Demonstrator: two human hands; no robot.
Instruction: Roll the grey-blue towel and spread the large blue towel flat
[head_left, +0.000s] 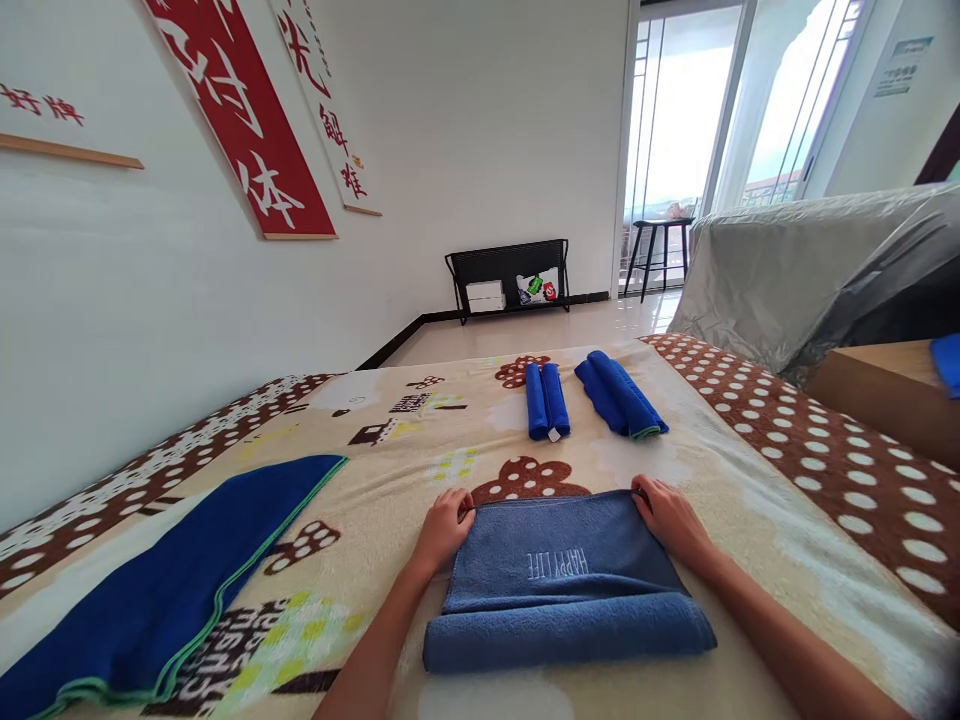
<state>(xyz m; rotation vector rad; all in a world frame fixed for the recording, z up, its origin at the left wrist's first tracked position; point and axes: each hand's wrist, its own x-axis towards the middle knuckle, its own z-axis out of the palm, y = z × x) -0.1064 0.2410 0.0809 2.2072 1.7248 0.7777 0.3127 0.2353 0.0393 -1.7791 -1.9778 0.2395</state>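
Observation:
A grey-blue towel (495, 550) with "HAPPY LIFE" stitched on it lies in front of me, its near end rolled into a thick cylinder and its far part flat. My left hand (448, 520) pinches the far left corner with closed fingers. At the far right corner, my right hand (667, 512) grips the edge between thumb and fingers. Beyond the towel lie two slim blue rolls (547, 400) side by side, with a small white tag at their near end. Right of them is a looser blue towel roll (621, 393) with a green edge.
To the left, a dark blue cloth (172, 560) with green edging is spread out. Everything lies on a patterned blanket (390, 480) with a brown dotted border. Past it stand a black rack (510, 265), a stool (660, 240) and a sheet-covered piece of furniture (802, 270).

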